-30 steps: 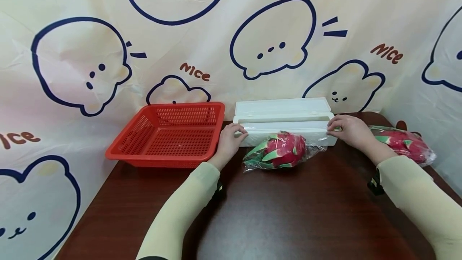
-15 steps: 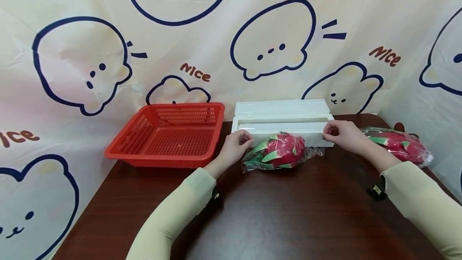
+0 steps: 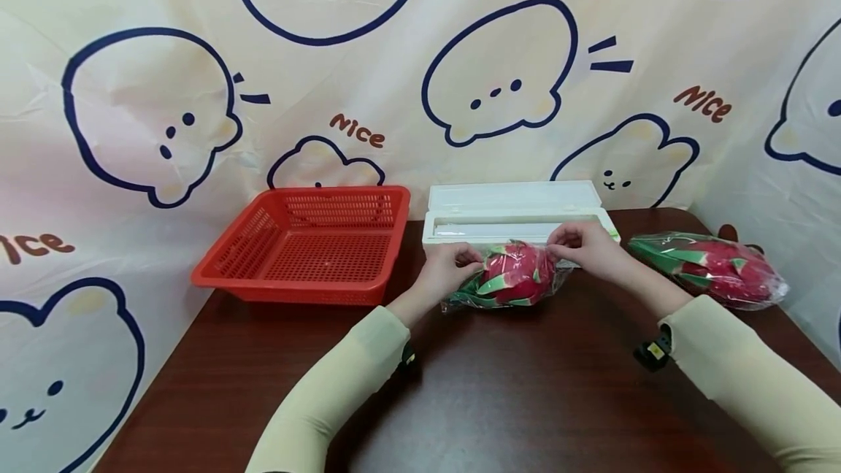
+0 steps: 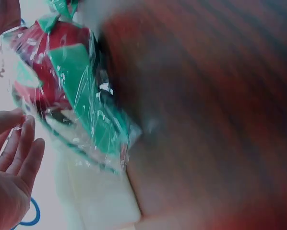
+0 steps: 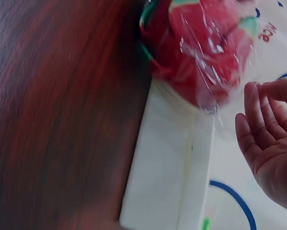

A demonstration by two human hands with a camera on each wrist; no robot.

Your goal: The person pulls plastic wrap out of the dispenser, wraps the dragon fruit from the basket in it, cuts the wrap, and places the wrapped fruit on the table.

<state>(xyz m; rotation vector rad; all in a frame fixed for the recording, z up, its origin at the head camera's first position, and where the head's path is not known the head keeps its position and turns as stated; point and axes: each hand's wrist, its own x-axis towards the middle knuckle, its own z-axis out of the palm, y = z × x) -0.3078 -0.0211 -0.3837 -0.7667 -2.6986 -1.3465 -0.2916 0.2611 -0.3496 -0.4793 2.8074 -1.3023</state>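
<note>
A pink dragon fruit (image 3: pixel 519 272) with green scales lies in clear plastic wrap (image 4: pixel 81 100) on the table, in front of a long white cling film dispenser (image 3: pixel 512 206) with its lid up. At the fruit's left side my left hand (image 3: pixel 445 268) pinches the wrap between thumb and fingertips. My right hand (image 3: pixel 588 247) pinches the wrap at the other side, thumb against index finger, seen closely in the right wrist view. A second wrapped dragon fruit (image 3: pixel 729 272) rests beyond my right forearm. The dispenser's front is partly hidden by the fruit and hands.
To the left stands a red plastic basket (image 3: pixel 296 287) with perforated walls. A small brown object (image 3: pixel 727 232) shows behind the second fruit. A patterned cloth (image 3: pixel 368 79) hangs behind the dark wooden table (image 3: pixel 525 393).
Both hands have moved inward from the dispenser's ends to the near dragon fruit, left hand rightward and right hand leftward, bringing the wrap over it.
</note>
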